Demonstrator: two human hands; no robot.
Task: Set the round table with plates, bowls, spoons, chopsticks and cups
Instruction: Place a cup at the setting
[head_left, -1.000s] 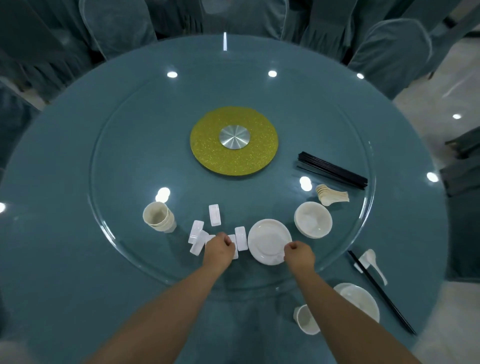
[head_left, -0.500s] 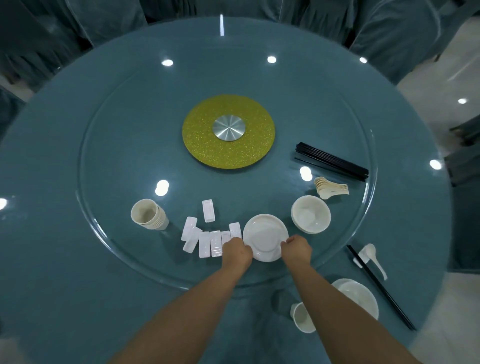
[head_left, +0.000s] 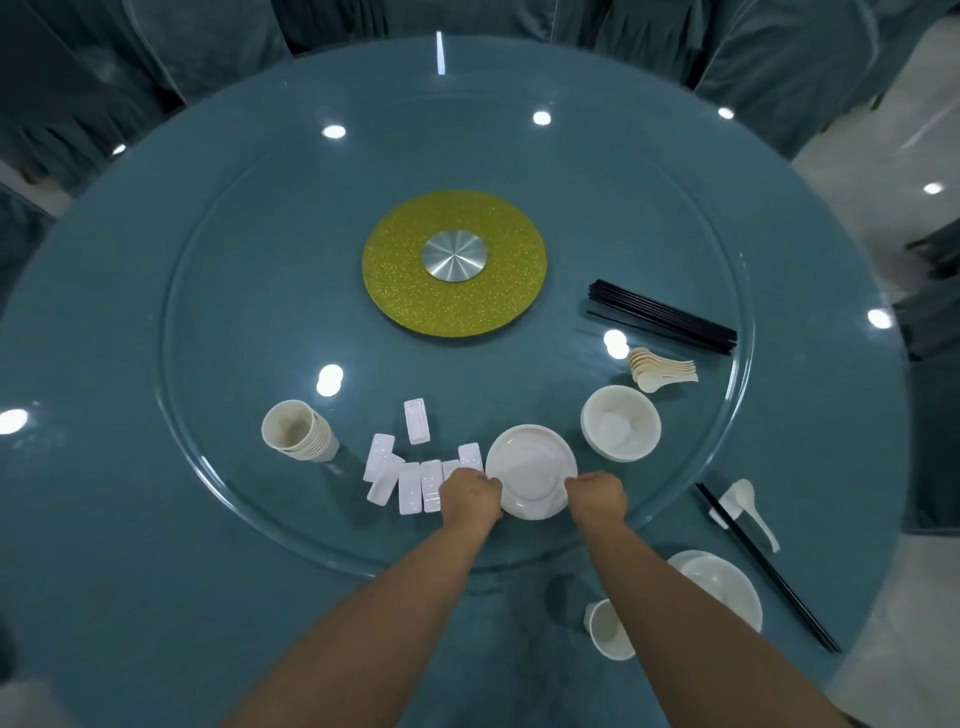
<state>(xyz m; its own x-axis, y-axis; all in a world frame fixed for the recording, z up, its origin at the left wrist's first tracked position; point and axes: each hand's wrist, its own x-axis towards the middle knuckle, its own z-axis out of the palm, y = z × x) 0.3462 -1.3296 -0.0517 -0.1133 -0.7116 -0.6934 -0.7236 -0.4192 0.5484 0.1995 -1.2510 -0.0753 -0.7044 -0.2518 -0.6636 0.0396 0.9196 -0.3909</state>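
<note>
Plate stack (head_left: 531, 470), near edge of glass turntable (head_left: 234, 499), is gripped at both rims by left hand (head_left: 471, 493) & right hand (head_left: 597, 493) (prob. for a level lift); one setting is laid near right

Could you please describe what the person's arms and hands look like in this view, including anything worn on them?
Both forearms are bare up to the bottom edge of the picture: no sleeves, gloves, watch or bracelet show. The left hand and right hand carry no visible rings. A few small dark marks dot the back of the left hand.
</note>
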